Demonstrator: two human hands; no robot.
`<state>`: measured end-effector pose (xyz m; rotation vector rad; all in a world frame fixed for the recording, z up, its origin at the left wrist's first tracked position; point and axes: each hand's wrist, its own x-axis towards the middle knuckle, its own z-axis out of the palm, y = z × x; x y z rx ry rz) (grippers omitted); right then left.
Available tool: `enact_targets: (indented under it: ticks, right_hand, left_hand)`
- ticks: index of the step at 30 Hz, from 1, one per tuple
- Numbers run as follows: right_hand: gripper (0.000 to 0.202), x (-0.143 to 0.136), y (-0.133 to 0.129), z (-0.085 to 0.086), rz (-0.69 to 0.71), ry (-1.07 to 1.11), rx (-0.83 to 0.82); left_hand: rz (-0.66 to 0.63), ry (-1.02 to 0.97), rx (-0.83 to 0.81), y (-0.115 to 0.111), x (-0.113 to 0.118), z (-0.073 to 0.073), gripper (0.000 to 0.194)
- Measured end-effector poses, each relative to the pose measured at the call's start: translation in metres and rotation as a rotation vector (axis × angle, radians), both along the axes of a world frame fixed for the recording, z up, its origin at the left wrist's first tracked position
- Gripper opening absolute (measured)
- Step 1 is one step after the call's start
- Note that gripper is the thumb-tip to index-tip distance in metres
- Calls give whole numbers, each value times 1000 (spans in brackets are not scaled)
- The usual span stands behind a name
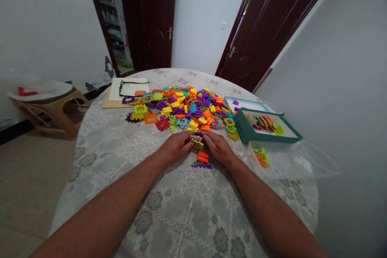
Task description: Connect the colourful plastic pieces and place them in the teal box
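Note:
Between my left hand (176,146) and my right hand (218,148) is a small stack of plastic building pieces (197,141), with green, purple and orange-red layers. Both hands are closed on it from either side, fingertips curled round its edges. Just below the stack, an orange ribbed connector (202,156) lies on the tablecloth. A flat purple toothed piece (201,165) rests nearer to me, close to that connector. Beyond my fingers spreads a big heap of gear-shaped plates and ribbed connectors (193,109) in many colours.
A green-rimmed box (246,129) with stacked pieces stands right of the heap, beside a shallow box lid (250,104). Nearer me lies a clear plastic bag (290,161) with green and orange pieces. Eyeglasses (121,88) rest on paper (113,90) at the back left.

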<state>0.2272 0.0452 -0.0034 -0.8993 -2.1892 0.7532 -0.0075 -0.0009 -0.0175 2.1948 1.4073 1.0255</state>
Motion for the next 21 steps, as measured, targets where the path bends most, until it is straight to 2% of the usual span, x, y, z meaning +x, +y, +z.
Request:
enact_targets:
  ticks: [5, 13, 17, 21]
  right_hand:
    - [35, -4, 1, -1, -19, 18, 77]
    - [36, -6, -10, 9, 119, -6, 87]
    - [44, -14, -13, 6, 58, -104, 162]
    - [37, -22, -20, 11, -25, -137, 133]
  left_hand:
    - [-18, 0, 81, 3, 1, -3, 44]
    - [-62, 21, 84, 1, 1, -3, 46]
    - [-48, 32, 65, 0, 1, -1, 47]
    - [-110, -6, 82, 2, -1, 0, 44]
